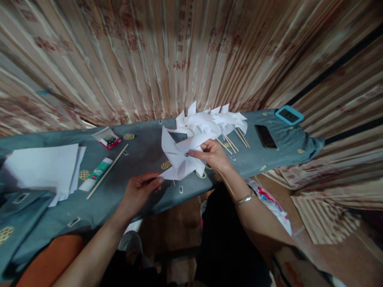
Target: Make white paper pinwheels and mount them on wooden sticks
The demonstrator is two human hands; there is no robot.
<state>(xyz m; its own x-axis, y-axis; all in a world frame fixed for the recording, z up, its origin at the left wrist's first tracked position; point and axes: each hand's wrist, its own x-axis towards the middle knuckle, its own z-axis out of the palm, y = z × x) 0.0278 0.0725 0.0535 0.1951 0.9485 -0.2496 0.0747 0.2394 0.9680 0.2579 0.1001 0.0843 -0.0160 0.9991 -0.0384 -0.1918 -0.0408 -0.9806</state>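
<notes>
A white paper pinwheel (179,159) is held above the cloth-covered table, with a small dark metal pin (186,154) at its centre. My left hand (145,189) pinches the tip of its lower left blade. Close to the pin, the thumb of my right hand (214,155) presses on the paper while its fingers are partly hidden behind the blades. Just beyond lie several finished-looking paper pinwheels (212,119) in a row, their wooden sticks (230,143) pointing toward me. No stick shows on the pinwheel in my hands.
On the left are a stack of white paper (44,163), a glue stick (96,174), a loose wooden stick (107,171) and a small red and white box of pins (107,138). A phone (265,136) and a blue-framed timer (289,115) lie right. Curtains (149,59) hang behind the table.
</notes>
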